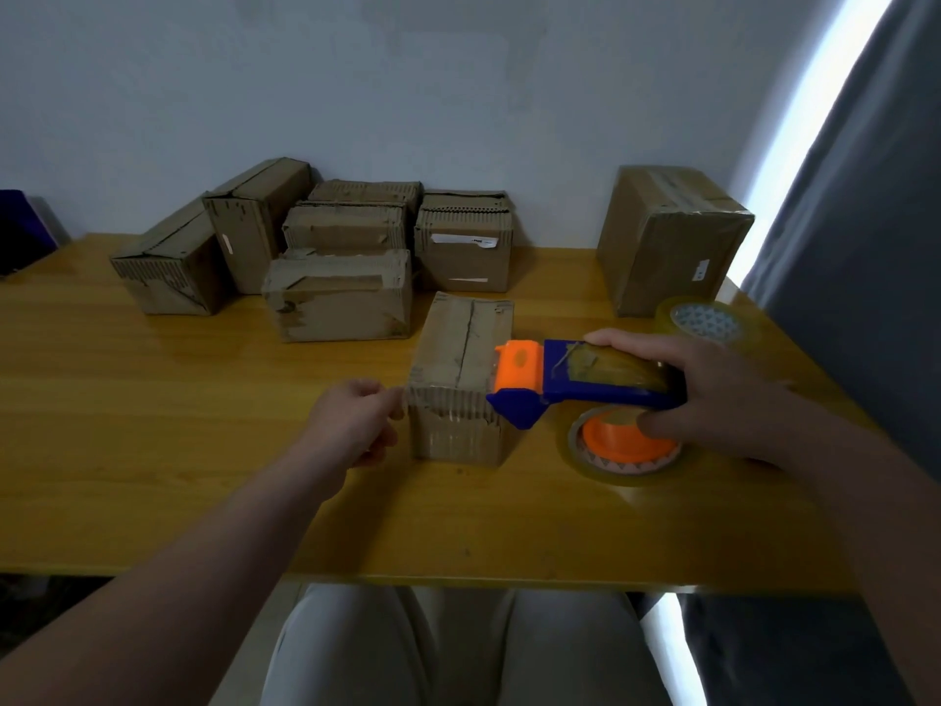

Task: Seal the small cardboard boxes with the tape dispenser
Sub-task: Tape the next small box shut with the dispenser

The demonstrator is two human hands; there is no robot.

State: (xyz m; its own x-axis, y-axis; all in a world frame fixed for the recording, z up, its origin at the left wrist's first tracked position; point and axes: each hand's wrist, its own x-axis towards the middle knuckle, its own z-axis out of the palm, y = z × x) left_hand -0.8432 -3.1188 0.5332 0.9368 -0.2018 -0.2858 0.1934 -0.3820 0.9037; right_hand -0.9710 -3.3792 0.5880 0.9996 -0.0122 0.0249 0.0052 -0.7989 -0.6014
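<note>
Two hands are working just past the table's point(178, 476) near edge, which is running close above the person's lap. The left hand point(356, 425) is curling its fingers and seems to be pinching the end of a clear tape strip point(443, 397) at the near left corner of the small cardboard box point(458, 343). The right hand point(713, 394) is wrapping round the tape dispenser point(585, 384), whose orange roller is resting at the box's right top edge. The strip is crossing the near end of the lid, so this box looks to be mid-sealing, its centre seam not yet covered along its length. Bare wood is lying to the left and in front, giving room. A spare tape roll point(708, 323) and a larger box point(667, 242) are crowding the right edge. Six more boxes point(336, 298) are sitting by the wall; whether all are sealed I cannot tell.
</note>
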